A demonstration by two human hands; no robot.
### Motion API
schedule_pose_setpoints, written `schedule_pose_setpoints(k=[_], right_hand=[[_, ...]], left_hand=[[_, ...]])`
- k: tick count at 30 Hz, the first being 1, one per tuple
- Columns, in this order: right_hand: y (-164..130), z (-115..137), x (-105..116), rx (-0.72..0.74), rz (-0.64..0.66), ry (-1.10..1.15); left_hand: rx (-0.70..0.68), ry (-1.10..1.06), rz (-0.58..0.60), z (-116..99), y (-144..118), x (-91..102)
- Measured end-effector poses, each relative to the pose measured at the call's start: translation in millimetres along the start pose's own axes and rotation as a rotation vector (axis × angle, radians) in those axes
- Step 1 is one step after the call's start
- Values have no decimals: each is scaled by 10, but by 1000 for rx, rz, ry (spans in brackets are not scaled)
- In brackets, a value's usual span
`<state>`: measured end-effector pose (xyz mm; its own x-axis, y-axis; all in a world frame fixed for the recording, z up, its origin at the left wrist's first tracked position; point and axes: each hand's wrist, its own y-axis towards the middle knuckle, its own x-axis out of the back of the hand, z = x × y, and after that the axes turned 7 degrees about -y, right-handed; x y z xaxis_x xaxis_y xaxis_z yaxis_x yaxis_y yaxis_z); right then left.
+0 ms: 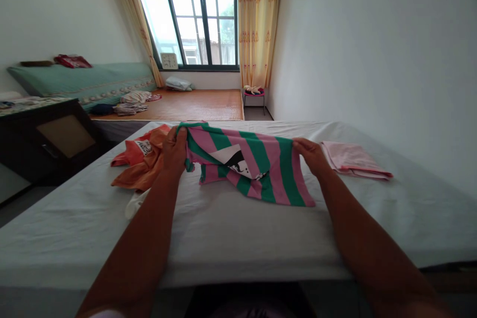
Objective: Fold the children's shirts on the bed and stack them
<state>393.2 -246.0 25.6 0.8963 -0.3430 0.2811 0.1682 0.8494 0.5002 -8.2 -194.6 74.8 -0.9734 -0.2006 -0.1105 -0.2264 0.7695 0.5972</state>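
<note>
Two bare arms stretched out over a bed [231, 238] with a white sheet.

Left hand [174, 151] clenched around the left end of a pink and green striped shirt [257, 164]. Right hand [312, 155] pinching the right end of the same shirt. Shirt stretched between both hands, top edge lifted a little, bottom edge lying on the sheet. Black and white picture on the shirt's front, near the middle. Orange clothes [143, 161] in a crumpled heap on the bed, just beside the left hand. Folded pink cloth [352, 160] lying flat on the bed, near the right hand. Farther back, a second bed with a green cover [85, 82], a clock [169, 61] on the sill, a big window [201, 25] and yellow curtains [257, 20].
</note>
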Motion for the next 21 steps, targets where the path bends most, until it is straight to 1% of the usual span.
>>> schedule_pose_setpoints(k=[1, 2, 4, 8, 10, 11, 13, 15, 16, 17, 19, 21], right_hand=[[21, 73, 47, 3, -96, 59], [36, 158, 92, 6, -165, 112], [44, 358, 179, 20, -231, 187], [32, 769, 337, 83, -230, 256], [70, 876, 378, 98, -210, 265], [112, 885, 380, 100, -198, 263], [240, 821, 343, 92, -189, 253], [397, 686, 270, 70, -230, 237], [469, 612, 231, 56, -255, 213], [526, 544, 199, 49, -263, 167], [576, 442, 171, 73, -227, 2], [521, 385, 200, 128, -142, -209]], left_hand=[[-27, -45, -16, -73, 32, -4], [-49, -86, -24, -164, 64, -9], [-89, -167, -31, -387, 129, -13], [-195, -316, 34, -836, 258, 22], [-224, -351, 71, -925, 360, 22], [-218, -352, 78, -913, 432, 2], [-154, -319, 70, -779, 622, -87], [-47, -244, 33, -544, 853, -228], [-15, -212, 2, -414, 968, -300], [-15, -183, -20, -289, 1068, -363], [-17, -92, 2, -82, 1189, -430], [-6, 29, 62, 53, 1160, -400]])
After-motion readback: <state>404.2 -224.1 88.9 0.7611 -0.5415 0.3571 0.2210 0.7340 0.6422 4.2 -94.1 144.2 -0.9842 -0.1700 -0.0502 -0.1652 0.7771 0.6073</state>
